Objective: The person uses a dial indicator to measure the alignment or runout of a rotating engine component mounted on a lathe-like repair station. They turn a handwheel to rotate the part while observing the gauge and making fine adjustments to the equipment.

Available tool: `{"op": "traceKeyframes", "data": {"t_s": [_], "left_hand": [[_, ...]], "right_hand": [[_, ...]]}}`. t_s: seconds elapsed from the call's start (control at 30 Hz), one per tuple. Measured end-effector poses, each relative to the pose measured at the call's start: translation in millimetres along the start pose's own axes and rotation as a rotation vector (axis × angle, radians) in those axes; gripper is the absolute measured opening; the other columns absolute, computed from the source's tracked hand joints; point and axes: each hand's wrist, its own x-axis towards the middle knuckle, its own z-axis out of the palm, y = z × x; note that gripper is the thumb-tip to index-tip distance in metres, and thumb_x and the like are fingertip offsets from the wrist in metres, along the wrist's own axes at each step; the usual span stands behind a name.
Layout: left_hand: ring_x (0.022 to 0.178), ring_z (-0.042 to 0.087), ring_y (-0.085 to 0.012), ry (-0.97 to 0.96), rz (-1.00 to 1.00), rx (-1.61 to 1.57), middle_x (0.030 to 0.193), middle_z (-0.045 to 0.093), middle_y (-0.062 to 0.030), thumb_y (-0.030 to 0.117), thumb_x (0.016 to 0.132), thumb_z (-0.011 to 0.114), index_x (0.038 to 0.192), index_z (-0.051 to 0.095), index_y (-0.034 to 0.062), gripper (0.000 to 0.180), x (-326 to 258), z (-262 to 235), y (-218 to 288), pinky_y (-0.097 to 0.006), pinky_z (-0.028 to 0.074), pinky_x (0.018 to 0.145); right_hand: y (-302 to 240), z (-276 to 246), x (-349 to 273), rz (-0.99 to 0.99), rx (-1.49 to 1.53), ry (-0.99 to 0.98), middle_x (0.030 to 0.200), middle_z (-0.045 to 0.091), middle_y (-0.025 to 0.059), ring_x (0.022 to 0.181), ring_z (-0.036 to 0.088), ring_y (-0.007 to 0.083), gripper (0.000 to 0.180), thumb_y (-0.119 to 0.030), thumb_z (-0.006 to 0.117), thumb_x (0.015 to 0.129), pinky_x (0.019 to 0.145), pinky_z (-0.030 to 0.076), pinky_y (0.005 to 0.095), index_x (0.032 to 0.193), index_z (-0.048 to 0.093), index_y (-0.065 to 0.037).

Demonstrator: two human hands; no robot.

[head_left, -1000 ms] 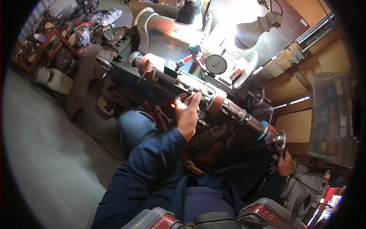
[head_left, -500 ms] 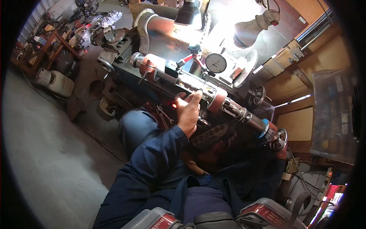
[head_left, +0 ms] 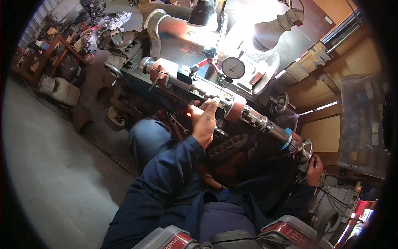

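Observation:
A dial gauge (head_left: pixel 233 68) with a white round face stands on a red-armed holder (head_left: pixel 212 63) above a long metal shaft (head_left: pixel 203 88). The shaft lies in a machine between two reddish supports, the left one (head_left: pixel 164 71) and the right one (head_left: pixel 236 108). My left hand (head_left: pixel 203 126) is at the near side of the shaft, thumb pressed against it below the gauge and fingers bent around it, partly hidden. At the machine's right end, my right hand (head_left: pixel 316 170) has its fingers closed at the rim of a small metal handwheel (head_left: pixel 304 151).
Two lamps, one black (head_left: pixel 204 14) and one grey (head_left: pixel 271 33), light the machine. Wrenches (head_left: pixel 177 124) and a metal bar with holes (head_left: pixel 227 145) lie near my knees. Another handwheel (head_left: pixel 280 103) is behind the shaft. A gas cylinder (head_left: pixel 62 89) and parts stand left.
My right hand has come into view at the right-end handwheel. My left hand stays at the shaft, and the gauge has barely shifted in the picture.

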Motion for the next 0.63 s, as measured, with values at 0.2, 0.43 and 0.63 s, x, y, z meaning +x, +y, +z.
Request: {"op": "traceKeyframes", "data": {"t_s": [0.2,0.43,0.63], "left_hand": [[0.062,0.047,-0.0053,-0.043,-0.049,0.007,0.094,0.056,-0.0038,0.012,0.085,0.070,0.120,0.024,0.0105,0.059,3.8,-8.2,-2.4,-0.020,0.035,0.046],[0.051,0.038,-0.0025,-0.137,-0.092,-0.046,0.087,0.051,-0.0003,0.011,0.085,0.070,0.118,0.028,0.0124,0.053,7.7,-9.9,2.3,-0.018,0.027,0.040],[0.050,0.039,-0.0029,-0.174,-0.113,-0.076,0.094,0.055,-0.0027,0.016,0.086,0.071,0.109,0.040,0.0119,0.038,12.1,-14.1,-0.2,-0.018,0.028,0.040]], "right_hand": [[-3.6,7.2,-28.5,0.043,-0.151,-0.111,0.101,0.062,0.0100,0.090,0.057,0.0163,0.022,-0.004,0.058,0.091,0.083,0.045,0.0293,0.111,0.058,0.004],[-6.9,6.5,-10.1,0.039,0.040,0.064,0.096,0.063,0.0107,0.090,0.058,0.0147,0.020,-0.005,0.058,0.091,0.081,0.045,0.0286,0.109,0.059,0.004],[24.6,2.7,41.8,0.055,-0.017,0.021,0.102,0.064,0.0086,0.096,0.059,0.0179,0.021,-0.012,0.059,0.093,0.089,0.046,0.0318,0.112,0.062,-0.004]]}}
